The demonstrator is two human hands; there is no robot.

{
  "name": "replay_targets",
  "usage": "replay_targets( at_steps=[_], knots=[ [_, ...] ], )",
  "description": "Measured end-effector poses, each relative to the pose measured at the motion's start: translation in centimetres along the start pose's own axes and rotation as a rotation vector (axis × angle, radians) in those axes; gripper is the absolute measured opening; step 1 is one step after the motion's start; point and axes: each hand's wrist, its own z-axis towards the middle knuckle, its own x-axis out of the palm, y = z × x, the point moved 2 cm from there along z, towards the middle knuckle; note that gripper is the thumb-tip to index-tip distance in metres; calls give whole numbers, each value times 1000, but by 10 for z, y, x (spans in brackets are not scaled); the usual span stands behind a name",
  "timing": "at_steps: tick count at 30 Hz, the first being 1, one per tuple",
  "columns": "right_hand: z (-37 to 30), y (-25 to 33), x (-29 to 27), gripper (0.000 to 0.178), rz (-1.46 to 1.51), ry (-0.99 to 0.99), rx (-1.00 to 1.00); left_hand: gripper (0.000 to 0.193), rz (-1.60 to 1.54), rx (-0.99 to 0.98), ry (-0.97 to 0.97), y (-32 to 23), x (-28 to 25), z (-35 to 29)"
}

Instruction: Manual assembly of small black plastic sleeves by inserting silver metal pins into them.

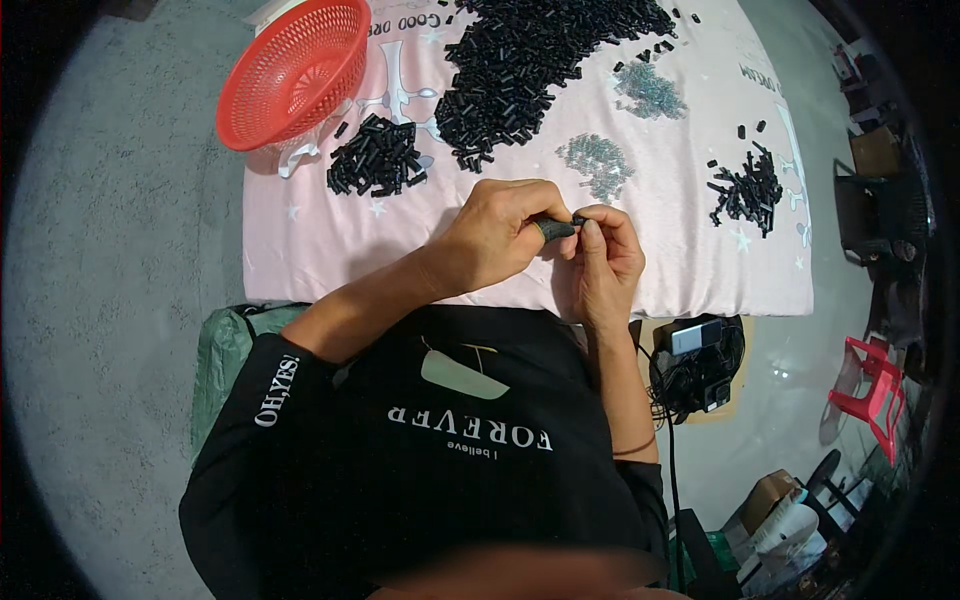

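Near the front edge of the table my left hand (497, 228) and my right hand (610, 258) meet, fingertips nearly touching. A black sleeve covers the tip of my left thumb. Between the fingertips is a small black cylindrical piece (579, 221), partly hidden, pinched from both sides. Just beyond my hands lies a loose patch of small clear or silvery pieces (597, 166). Farther off, a second patch of these pieces (650, 91) lies beside a large heap of short black tubes (510, 75). A smaller heap of black tubes (376, 157) lies beyond my left forearm.
A red plastic basket (290, 75) stands tilted at the table's far left. More black pieces (748, 190) are piled at the right on the pink printed cloth (690, 265). Below the right front edge are black cables and a device (697, 338); a pink stool (870, 390) stands farther right.
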Motion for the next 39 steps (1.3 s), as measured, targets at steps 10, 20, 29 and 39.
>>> replay_targets(
  at_steps=[10, 20, 29, 39],
  knots=[
    [0, 5, 6, 13, 60, 26, 29, 11, 74, 70, 30, 6, -1, 0],
    [2, 4, -3, 26, 141, 24, 89, 32, 159, 124, 119, 6, -3, 8],
    [2, 5, -4, 36, 208, 56, 91, 50, 232, 303, 212, -1, -4, 12],
    [3, 5, -8, 36, 232, 117, 128, 48, 266, 378, 66, -6, 6, 4]
  ],
)
